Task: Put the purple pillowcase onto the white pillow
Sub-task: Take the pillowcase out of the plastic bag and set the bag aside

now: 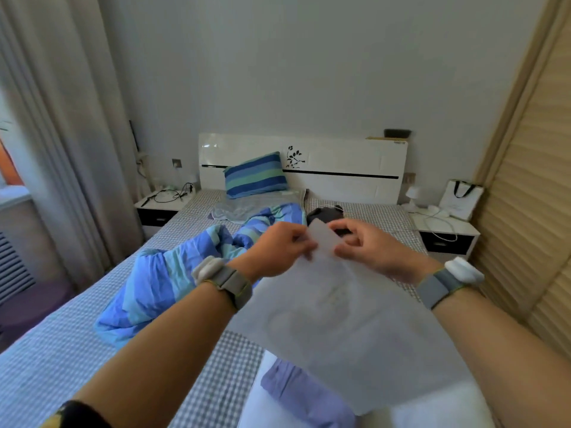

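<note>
Both of my hands hold up the purple pillowcase (355, 329), which looks pale lavender and slightly blurred, in front of me over the bed. My left hand (278, 248) and my right hand (370, 245) pinch its top edge close together, about a hand's width apart. The cloth hangs down and spreads wide toward me. Its lower end, with a darker purple fold, rests on the white pillow (259, 409) at the bottom of the view. The pillowcase covers most of the pillow.
The bed (61, 350) has a grey checked sheet. A crumpled blue striped duvet (160, 279) lies left of my hands, a striped pillow (255, 176) leans on the white headboard (340, 162), and a black object (324, 213) sits behind my hands. Nightstands (445, 233) flank the bed; a wardrobe (525, 211) stands right.
</note>
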The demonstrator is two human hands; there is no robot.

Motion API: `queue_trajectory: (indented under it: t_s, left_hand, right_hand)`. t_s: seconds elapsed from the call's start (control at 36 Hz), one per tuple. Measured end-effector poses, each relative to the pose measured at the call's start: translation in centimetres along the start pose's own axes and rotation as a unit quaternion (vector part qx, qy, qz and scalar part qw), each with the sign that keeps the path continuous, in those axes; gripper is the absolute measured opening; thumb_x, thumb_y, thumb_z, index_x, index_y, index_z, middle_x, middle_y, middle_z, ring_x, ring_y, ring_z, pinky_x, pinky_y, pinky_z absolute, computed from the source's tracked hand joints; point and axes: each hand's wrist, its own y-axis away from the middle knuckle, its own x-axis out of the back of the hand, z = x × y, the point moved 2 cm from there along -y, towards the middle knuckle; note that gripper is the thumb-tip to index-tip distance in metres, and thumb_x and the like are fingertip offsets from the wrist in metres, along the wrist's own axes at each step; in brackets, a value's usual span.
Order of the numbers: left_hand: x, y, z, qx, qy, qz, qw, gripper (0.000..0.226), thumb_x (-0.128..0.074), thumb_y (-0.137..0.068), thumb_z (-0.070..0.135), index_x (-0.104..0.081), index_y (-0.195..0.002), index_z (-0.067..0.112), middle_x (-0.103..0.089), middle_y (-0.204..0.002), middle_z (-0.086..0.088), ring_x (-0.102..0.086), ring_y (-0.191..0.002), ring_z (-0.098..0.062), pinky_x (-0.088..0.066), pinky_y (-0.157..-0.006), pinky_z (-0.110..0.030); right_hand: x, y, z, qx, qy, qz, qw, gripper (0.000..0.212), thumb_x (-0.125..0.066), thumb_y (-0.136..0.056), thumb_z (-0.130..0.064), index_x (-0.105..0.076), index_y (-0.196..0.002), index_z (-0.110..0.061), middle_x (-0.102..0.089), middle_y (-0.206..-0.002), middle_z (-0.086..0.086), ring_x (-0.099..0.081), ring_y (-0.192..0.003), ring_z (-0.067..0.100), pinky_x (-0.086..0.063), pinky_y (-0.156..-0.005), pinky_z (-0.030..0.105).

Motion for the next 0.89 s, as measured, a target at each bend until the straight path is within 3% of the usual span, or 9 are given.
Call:
queue_trajectory:
  t_s: [0.06, 0.11, 0.19, 0.31, 0.42, 0.53, 0.64, 0.75, 0.89]
  left_hand:
    - [1.1, 0.2, -1.2, 0.013, 0.018, 0.042, 0.999, 0.022, -0.068, -0.093, 0.024, -0.072, -0.075, 0.013, -0.070, -0.066, 0.010, -0.054, -0.060, 0.004, -0.040, -0.066, -0.014]
    - [2.6, 0.8, -3.0, 0.046, 0.039, 0.089, 0.994, 0.021, -0.069, -0.092, 0.026, -0.072, -0.073, 0.017, -0.072, -0.071, 0.006, -0.055, -0.062, 0.001, -0.042, -0.064, -0.015]
    - [4.4, 2.0, -7.5, 0.119, 0.101, 0.150, 0.976, 0.025, -0.073, -0.089, 0.030, -0.068, -0.065, 0.022, -0.059, -0.060, 0.011, -0.049, -0.057, -0.005, -0.041, -0.058, -0.022]
    - [5.7, 4.7, -13.2, 0.182, 0.043, 0.174, 0.967, 0.023, -0.076, -0.087, 0.027, -0.072, -0.065, 0.020, -0.064, -0.059, 0.009, -0.053, -0.057, -0.006, -0.046, -0.064, -0.034]
    - [6.7, 7.5, -16.9, 0.174, -0.050, 0.189, 0.965, 0.024, -0.071, -0.091, 0.014, -0.071, -0.073, -0.002, -0.065, -0.074, -0.021, -0.058, -0.072, -0.025, -0.047, -0.076, -0.045]
    - [7.5, 11.1, -20.0, 0.266, 0.039, 0.248, 0.931, 0.016, -0.065, -0.095, 0.013, -0.075, -0.099, 0.002, -0.072, -0.089, -0.013, -0.062, -0.085, -0.018, -0.049, -0.087, -0.037]
    - [7.9, 14.3, -22.1, 0.346, 0.070, 0.278, 0.893, 0.020, -0.063, -0.095, 0.010, -0.072, -0.106, -0.005, -0.069, -0.099, -0.015, -0.057, -0.093, -0.018, -0.043, -0.085, -0.031]
    - [8.6, 15.1, -23.1, 0.378, 0.060, 0.318, 0.867, 0.017, -0.059, -0.095, 0.014, -0.071, -0.094, 0.002, -0.068, -0.090, -0.015, -0.063, -0.089, -0.035, -0.042, -0.078, -0.035]
    - [10.2, 14.0, -21.7, 0.345, -0.010, 0.375, 0.861, 0.025, -0.055, -0.097, 0.024, -0.071, -0.101, 0.005, -0.069, -0.088, -0.015, -0.064, -0.085, -0.030, -0.043, -0.072, -0.036]
  right_hand:
    - [1.3, 1.6, 3.1, -0.076, 0.141, -0.074, 0.984, 0.037, -0.079, -0.078, -0.042, -0.064, -0.112, -0.034, -0.075, -0.098, -0.010, -0.071, -0.088, 0.007, -0.054, -0.074, 0.022]
    - [2.2, 2.7, 7.4, -0.158, 0.300, -0.113, 0.934, 0.031, -0.075, -0.071, -0.049, -0.072, -0.098, -0.033, -0.074, -0.093, -0.012, -0.071, -0.086, 0.010, -0.056, -0.078, 0.027]
    - [0.2, 4.5, 13.1, -0.215, 0.310, -0.147, 0.914, 0.010, -0.072, -0.084, -0.033, -0.076, -0.075, -0.030, -0.075, -0.080, -0.009, -0.069, -0.076, 0.003, -0.054, -0.073, 0.022]
    - [-3.0, 4.7, 17.3, -0.235, 0.278, -0.022, 0.931, 0.030, -0.062, -0.095, -0.015, -0.064, -0.066, -0.021, -0.072, -0.072, -0.002, -0.072, -0.067, 0.009, -0.048, -0.055, 0.015]
    - [-4.2, 3.4, 16.7, -0.178, 0.297, 0.139, 0.928, 0.022, -0.053, -0.099, -0.021, -0.067, -0.083, -0.027, -0.071, -0.079, -0.002, -0.068, -0.062, 0.007, -0.053, -0.066, 0.031]
    - [-6.0, 2.6, 13.7, -0.081, 0.306, 0.218, 0.923, 0.016, -0.059, -0.096, -0.029, -0.075, -0.096, -0.024, -0.073, -0.080, -0.002, -0.065, -0.072, 0.018, -0.052, -0.073, 0.033]
    - [-7.7, 1.5, 11.0, -0.112, 0.110, 0.180, 0.971, 0.014, -0.064, -0.093, -0.031, -0.072, -0.100, -0.022, -0.069, -0.099, -0.006, -0.063, -0.091, 0.012, -0.050, -0.085, 0.032]
    - [-8.9, 0.1, 6.6, -0.029, -0.023, 0.188, 0.981, 0.024, -0.053, -0.101, -0.017, -0.067, -0.085, -0.007, -0.072, -0.080, 0.003, -0.065, -0.073, 0.009, -0.049, -0.070, 0.018]
    - [-8.7, -2.8, 4.5, -0.023, -0.121, 0.263, 0.957, 0.026, -0.046, -0.104, -0.012, -0.055, -0.084, 0.002, -0.064, -0.066, 0.021, -0.063, -0.052, 0.026, -0.053, -0.049, 0.030]
